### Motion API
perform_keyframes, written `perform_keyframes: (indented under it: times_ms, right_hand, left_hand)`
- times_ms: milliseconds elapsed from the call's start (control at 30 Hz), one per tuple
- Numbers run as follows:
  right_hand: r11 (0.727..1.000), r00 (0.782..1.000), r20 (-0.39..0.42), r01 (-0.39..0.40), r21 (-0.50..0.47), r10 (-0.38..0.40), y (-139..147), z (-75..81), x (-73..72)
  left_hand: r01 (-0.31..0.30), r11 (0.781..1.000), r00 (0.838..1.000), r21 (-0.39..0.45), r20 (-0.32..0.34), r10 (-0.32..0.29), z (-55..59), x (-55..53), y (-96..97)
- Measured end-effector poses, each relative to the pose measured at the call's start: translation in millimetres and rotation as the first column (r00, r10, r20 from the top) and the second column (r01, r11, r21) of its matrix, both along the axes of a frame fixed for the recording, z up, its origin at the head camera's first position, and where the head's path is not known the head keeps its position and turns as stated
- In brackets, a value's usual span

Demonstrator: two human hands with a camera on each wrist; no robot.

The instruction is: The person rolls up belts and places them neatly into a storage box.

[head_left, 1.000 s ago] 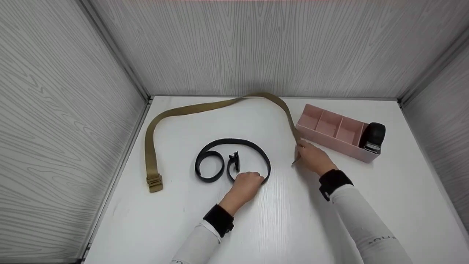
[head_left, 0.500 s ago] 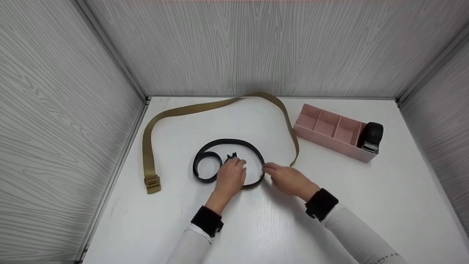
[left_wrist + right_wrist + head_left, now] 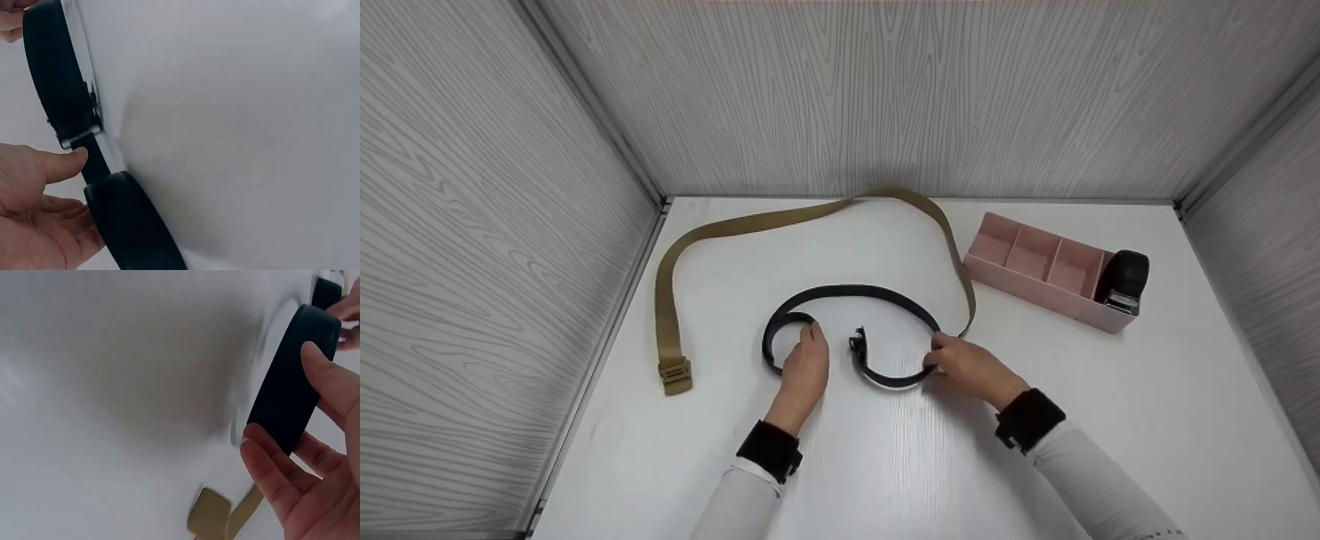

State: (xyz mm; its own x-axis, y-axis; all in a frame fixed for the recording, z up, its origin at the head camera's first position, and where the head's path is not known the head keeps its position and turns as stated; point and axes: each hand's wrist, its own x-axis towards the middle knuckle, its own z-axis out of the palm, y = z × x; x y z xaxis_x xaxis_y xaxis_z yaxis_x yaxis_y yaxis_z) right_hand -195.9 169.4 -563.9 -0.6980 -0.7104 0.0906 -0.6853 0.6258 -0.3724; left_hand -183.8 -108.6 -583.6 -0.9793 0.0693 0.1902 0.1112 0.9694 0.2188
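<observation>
A black belt (image 3: pixel 847 290) lies on edge in a loose curve, a coil at its left and a buckle (image 3: pixel 858 346) at its inner end. My right hand (image 3: pixel 971 369) grips its right side, thumb (image 3: pixel 318 363) on one face and fingers on the other. My left hand (image 3: pixel 805 364) is at the right side of the coil. In the left wrist view its thumb (image 3: pixel 67 166) stands apart from the fingers, whose tips go behind the coil's strap (image 3: pixel 132 219). A tan webbing belt (image 3: pixel 765 221) arcs behind, its buckle (image 3: pixel 675 376) at the left.
A pink divided box (image 3: pixel 1050 292) stands at the right, with a black rolled item with a metal buckle (image 3: pixel 1125 281) in its end compartment. Grey wood-grain panels (image 3: pixel 840 97) wall the white table (image 3: pixel 885 465) at the back and sides.
My right hand has left the tan belt's end and taken hold of the black belt, pulling its curve rightward. My left hand has moved from the black belt's front, past the buckle, to the coil.
</observation>
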Motion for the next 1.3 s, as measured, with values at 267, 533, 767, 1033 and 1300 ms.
perform_keyframes:
  times_ms: [267,533,767,1033,1300]
  right_hand:
    - [0.996,0.990,0.120,0.083,-0.035,-0.078,69,-2.8,-9.6]
    - [0.978,0.966,0.166,0.208,-0.031,-0.200,125,6.9,-11.2]
    - [0.937,0.925,0.147,0.349,0.029,-0.349,161,4.3,-12.7]
    - [0.932,0.920,0.152,0.360,0.033,-0.361,165,8.1,-8.9]
    - [0.942,0.934,0.130,0.335,0.001,-0.332,147,17.3,-3.3]
  left_hand:
    - [0.062,0.997,0.991,-0.037,0.124,-0.057,8.3,2.0,-1.4]
    - [0.239,0.969,0.952,-0.066,0.211,-0.221,14.2,2.2,4.3]
    - [0.390,0.920,0.903,-0.026,0.205,-0.377,16.9,3.8,3.6]
    - [0.482,0.873,0.873,-0.070,0.126,-0.471,11.4,1.7,6.1]
    - [0.451,0.893,0.889,-0.015,0.102,-0.447,6.7,1.9,13.5]
